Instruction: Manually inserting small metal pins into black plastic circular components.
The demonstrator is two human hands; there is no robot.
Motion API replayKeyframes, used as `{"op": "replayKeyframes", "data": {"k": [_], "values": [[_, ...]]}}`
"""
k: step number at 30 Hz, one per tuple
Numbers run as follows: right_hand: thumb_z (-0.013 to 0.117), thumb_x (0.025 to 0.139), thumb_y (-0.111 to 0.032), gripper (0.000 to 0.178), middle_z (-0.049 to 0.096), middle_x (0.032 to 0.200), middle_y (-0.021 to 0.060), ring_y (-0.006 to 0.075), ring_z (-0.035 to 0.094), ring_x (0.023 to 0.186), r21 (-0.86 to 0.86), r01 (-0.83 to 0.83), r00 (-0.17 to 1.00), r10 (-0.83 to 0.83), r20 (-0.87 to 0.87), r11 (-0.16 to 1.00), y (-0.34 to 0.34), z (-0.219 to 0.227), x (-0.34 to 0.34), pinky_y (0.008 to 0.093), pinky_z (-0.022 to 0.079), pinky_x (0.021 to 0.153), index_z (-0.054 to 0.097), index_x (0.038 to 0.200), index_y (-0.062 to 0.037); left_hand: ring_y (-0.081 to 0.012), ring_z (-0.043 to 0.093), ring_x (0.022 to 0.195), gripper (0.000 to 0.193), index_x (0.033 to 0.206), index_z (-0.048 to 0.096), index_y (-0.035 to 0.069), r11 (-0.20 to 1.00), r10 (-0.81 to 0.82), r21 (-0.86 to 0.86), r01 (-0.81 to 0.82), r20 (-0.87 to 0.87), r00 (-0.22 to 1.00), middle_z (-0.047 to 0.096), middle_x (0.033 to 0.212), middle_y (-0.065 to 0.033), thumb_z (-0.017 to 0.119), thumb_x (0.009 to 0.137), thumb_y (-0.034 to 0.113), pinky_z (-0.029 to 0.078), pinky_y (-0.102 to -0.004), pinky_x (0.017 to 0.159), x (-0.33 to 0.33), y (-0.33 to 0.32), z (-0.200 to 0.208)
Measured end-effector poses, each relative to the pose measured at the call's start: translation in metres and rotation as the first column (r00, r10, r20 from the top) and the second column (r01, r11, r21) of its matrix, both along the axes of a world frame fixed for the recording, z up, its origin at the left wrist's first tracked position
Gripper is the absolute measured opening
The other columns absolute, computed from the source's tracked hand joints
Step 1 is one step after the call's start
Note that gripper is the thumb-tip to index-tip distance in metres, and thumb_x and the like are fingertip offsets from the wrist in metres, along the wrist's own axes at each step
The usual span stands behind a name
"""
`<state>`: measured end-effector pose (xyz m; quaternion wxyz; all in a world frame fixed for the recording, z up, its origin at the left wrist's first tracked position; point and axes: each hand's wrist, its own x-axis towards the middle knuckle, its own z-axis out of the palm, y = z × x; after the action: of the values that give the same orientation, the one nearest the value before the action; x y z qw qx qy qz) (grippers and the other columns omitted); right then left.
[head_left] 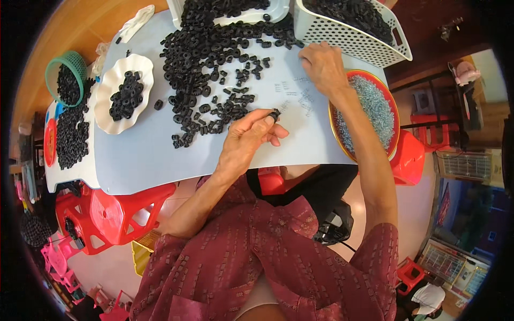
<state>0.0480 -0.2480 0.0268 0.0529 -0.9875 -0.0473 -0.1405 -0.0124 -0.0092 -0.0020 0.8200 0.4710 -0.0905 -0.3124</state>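
My left hand (243, 140) is closed, pinching a small black plastic part (274, 115) between thumb and forefinger above the table's front edge. Farther off and to the right, my right hand (323, 65) reaches down beside the white basket, its fingers curled together near the edge of the black parts. Whatever its fingertips hold, if anything, is hidden. Small metal springs (305, 100) lie loose on the table between the hands. A large spread of black plastic parts (195, 69) covers the table's far middle. Under my right forearm stands a red round tray (396, 104) heaped with springs (372, 109).
A white perforated basket (353, 40) of black pieces stands far right. At left are a white scalloped dish (110, 112) with black parts and a green basket (80, 64). Red stools (110, 211) stand below the pale table (134, 166). A white glove (138, 22) lies far left.
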Motion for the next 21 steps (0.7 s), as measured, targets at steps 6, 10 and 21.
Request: {"op": "replayKeyframes", "data": {"k": [6, 10, 21], "values": [[0.063, 0.077, -0.006, 0.013, 0.070, 0.079, 0.0104, 0.0216, 0.065, 0.068, 0.495, -0.013, 1.000, 0.009, 0.010, 0.869, 0.028, 0.016, -0.033, 0.0295, 0.051, 0.066, 0.065, 0.088, 0.0002, -0.0123, 0.059, 0.073, 0.027, 0.112, 0.056, -0.006, 0.980, 0.006, 0.186, -0.072, 0.330, 0.944, 0.069, 0.087, -0.0099, 0.049, 0.096, 0.015, 0.049, -0.0265, 0.071, 0.006, 0.005, 0.004], [0.065, 0.080, -0.007, 0.012, 0.066, 0.076, 0.0014, 0.0071, 0.056, 0.070, 0.806, 0.030, 0.989, 0.098, -0.108, 0.591, 0.052, 0.024, -0.071, 0.0243, 0.049, 0.068, 0.067, 0.090, 0.0008, -0.0123, 0.058, 0.072, 0.025, 0.109, 0.058, -0.005, 0.966, -0.009, 0.241, -0.090, 0.383, 0.924, 0.068, 0.085, -0.0099, 0.049, 0.095, 0.014, 0.049, -0.0261, 0.070, 0.007, 0.007, 0.007], [0.065, 0.083, -0.006, 0.011, 0.066, 0.078, 0.0031, 0.0094, 0.059, 0.070, 0.834, -0.039, 0.987, 0.153, -0.054, 0.550, 0.076, 0.023, -0.096, 0.0246, 0.049, 0.069, 0.066, 0.092, -0.0006, -0.0116, 0.058, 0.070, 0.022, 0.105, 0.060, -0.003, 0.967, -0.052, 0.248, -0.065, 0.439, 0.897, 0.067, 0.082, -0.0086, 0.050, 0.095, 0.013, 0.050, -0.0261, 0.067, 0.006, 0.005, 0.003]]}}
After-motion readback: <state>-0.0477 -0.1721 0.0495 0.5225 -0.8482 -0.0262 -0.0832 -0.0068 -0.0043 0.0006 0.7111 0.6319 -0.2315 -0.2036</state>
